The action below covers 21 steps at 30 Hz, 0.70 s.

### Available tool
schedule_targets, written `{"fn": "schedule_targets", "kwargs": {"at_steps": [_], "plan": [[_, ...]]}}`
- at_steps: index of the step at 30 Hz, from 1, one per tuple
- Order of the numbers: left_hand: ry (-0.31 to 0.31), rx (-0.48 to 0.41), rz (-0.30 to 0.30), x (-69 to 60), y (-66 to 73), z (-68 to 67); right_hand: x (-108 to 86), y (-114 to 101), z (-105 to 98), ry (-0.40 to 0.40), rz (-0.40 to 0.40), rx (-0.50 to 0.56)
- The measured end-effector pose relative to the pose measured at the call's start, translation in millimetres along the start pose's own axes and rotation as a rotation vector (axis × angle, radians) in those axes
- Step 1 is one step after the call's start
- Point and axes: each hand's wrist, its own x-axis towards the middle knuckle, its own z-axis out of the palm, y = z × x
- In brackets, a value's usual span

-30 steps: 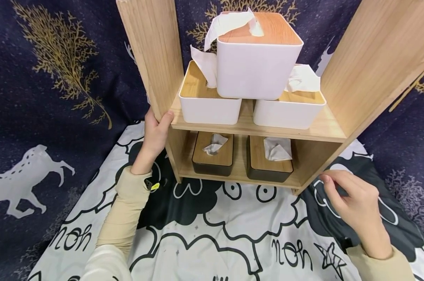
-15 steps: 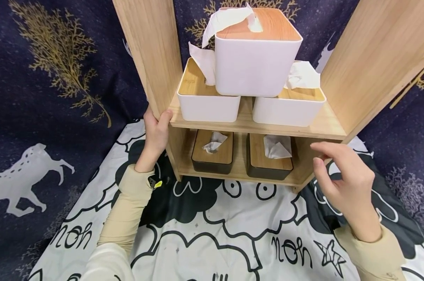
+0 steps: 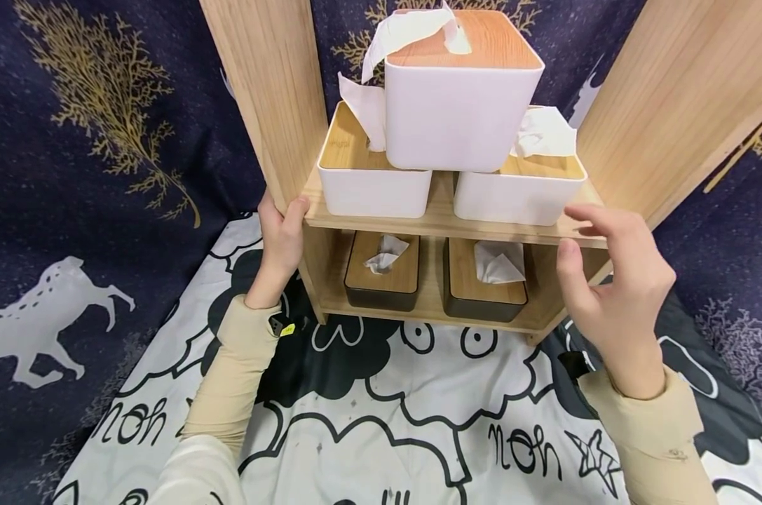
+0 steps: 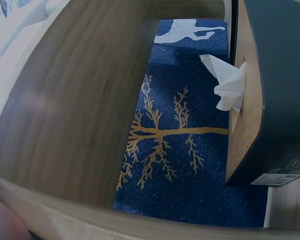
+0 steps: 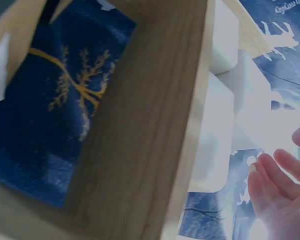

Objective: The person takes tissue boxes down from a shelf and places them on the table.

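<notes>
My left hand grips the left upright of a wooden shelf unit, with the thumb on its front edge. My right hand is before the right front corner of the middle board, thumb and fingers apart, holding nothing; in the right wrist view its fingers are beside the white boxes. On the middle board stand a left white tissue box and a right white tissue box. A taller white tissue box rests across both. Whether the right fingertips touch the board, I cannot tell.
Two dark tissue boxes with wooden lids, the left one and the right one, stand on the bottom board. The shelf sits on a cartoon-printed cloth. A dark blue patterned curtain hangs behind and at the sides.
My right hand has risen from beside the shelf's lower right to the middle board's right corner, its thumb and fingers spreading apart. The left hand stays on the upright.
</notes>
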Motion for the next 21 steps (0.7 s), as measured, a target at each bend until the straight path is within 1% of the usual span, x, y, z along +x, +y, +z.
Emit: {"fn": "schedule_targets", "kwargs": {"at_steps": [5,12,16,21], "plan": [[0.018,-0.018,-0.001,0.1,0.3,0.7,13.7,-3,8,0.026,0.055,0.027],[0.032,-0.050,-0.001,-0.3,1.7,3.9,34.0,-11,18,0.001,0.093,0.039],[0.032,-0.038,0.007,0.3,2.0,5.1,45.4,-16,24,-0.031,0.130,0.050],[0.035,-0.015,0.011,-0.4,0.0,3.0,57.4,-25,33,-0.119,0.180,0.058]]}}
